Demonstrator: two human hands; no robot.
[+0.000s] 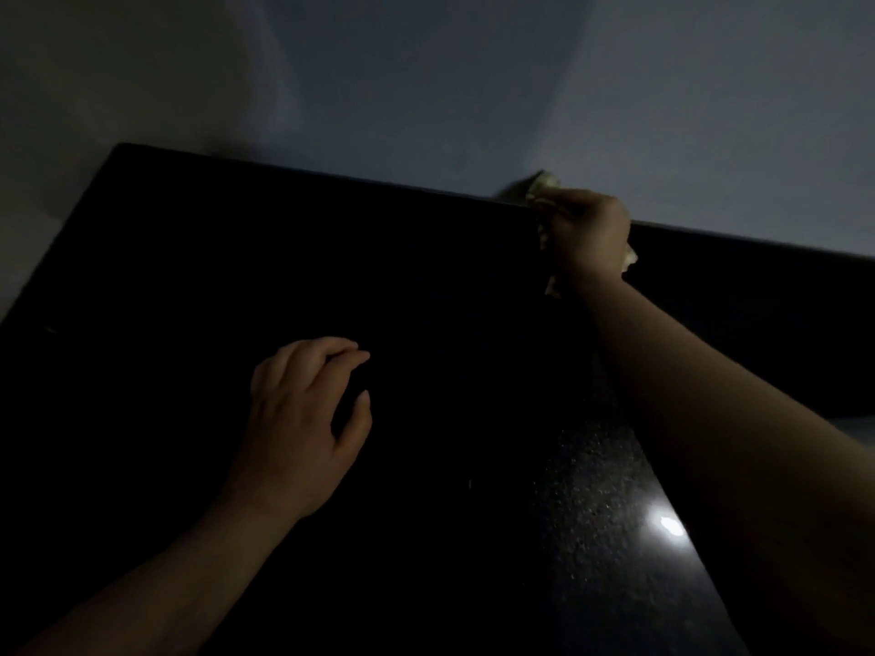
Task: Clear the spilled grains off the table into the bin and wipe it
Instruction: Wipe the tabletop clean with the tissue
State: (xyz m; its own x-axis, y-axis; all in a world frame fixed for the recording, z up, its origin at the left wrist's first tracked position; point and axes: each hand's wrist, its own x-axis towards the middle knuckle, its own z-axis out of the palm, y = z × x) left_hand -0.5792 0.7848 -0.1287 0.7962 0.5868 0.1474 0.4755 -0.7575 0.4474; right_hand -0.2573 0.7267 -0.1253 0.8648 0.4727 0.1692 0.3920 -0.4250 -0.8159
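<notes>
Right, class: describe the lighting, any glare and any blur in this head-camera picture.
Head view: very dim, the black table nearly featureless; one bright glare spot on its speckled surface lower right; the cloth in the right hand is blurred at the far edge; the left hand looks sharper.

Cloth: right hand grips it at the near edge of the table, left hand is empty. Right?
Not quite. The head view shows the right hand gripping the cloth at the far edge of the table, by the wall, not the near edge. The left hand is empty, as you said.
</notes>
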